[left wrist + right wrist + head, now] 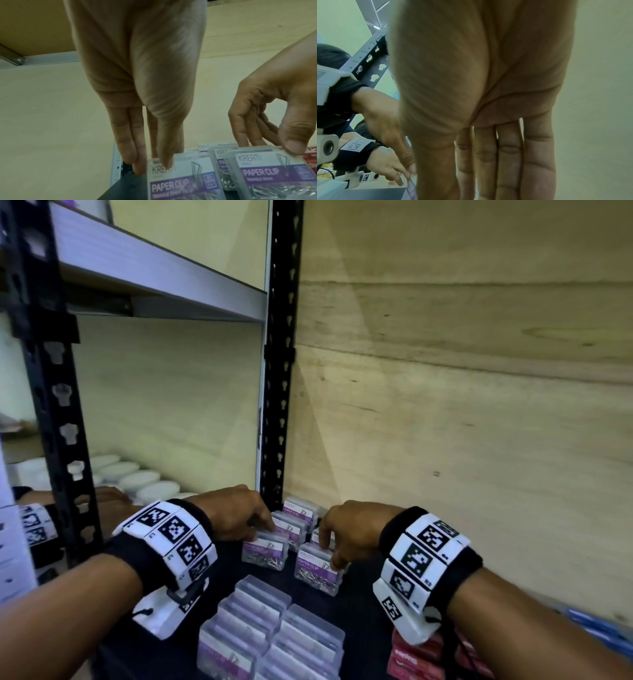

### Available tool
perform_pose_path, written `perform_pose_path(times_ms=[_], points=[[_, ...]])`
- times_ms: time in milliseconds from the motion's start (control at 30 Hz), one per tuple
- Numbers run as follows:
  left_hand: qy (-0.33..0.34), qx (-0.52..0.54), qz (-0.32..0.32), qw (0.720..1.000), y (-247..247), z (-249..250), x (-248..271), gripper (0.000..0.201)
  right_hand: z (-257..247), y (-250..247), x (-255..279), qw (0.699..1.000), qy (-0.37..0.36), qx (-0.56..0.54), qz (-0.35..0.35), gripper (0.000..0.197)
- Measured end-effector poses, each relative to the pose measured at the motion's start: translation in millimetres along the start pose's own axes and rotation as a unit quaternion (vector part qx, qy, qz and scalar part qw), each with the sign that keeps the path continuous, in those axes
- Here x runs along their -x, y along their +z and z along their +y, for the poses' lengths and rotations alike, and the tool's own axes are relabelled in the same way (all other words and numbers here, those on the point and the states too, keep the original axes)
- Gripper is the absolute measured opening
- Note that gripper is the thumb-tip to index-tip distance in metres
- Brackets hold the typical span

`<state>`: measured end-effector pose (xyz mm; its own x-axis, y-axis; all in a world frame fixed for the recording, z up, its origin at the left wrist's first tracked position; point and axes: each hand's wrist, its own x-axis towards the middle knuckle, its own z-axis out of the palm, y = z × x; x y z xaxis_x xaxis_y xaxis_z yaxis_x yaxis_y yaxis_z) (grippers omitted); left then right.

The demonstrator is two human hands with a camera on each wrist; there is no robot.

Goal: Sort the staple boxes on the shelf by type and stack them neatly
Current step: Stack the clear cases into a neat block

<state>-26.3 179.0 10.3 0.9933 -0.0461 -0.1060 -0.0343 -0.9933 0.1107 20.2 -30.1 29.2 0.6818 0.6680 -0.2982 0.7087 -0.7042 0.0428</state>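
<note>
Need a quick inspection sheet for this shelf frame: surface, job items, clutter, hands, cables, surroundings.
Surface: dark shelf board, against a wooden back panel.
Job's things: clear paper clip boxes in two rows at the back; more clear boxes grouped nearer; red boxes at the right.
Clutter: white round containers in the neighbouring bay.
Grippers: left hand grips the front-left paper clip box; right hand pinches the front-right box.
Cables: black cord hanging from the right wrist rig.
Surroundings: black slotted upright, upper shelf.
</note>
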Motion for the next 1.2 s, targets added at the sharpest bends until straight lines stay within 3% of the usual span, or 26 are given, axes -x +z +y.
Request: perform_pose_path(times_ms=[567,1200], points=[[0.049,0.056,-0.052,0.996,1,20,18,0.028,-4,10,29,0.999,-0.02,-0.048,-0.012,0.039],[0.064,0.025,-0.07,0.995,0,34,38,0.027,-15,16,60,0.998,-0.038,-0.056,-0.008,0.036]])
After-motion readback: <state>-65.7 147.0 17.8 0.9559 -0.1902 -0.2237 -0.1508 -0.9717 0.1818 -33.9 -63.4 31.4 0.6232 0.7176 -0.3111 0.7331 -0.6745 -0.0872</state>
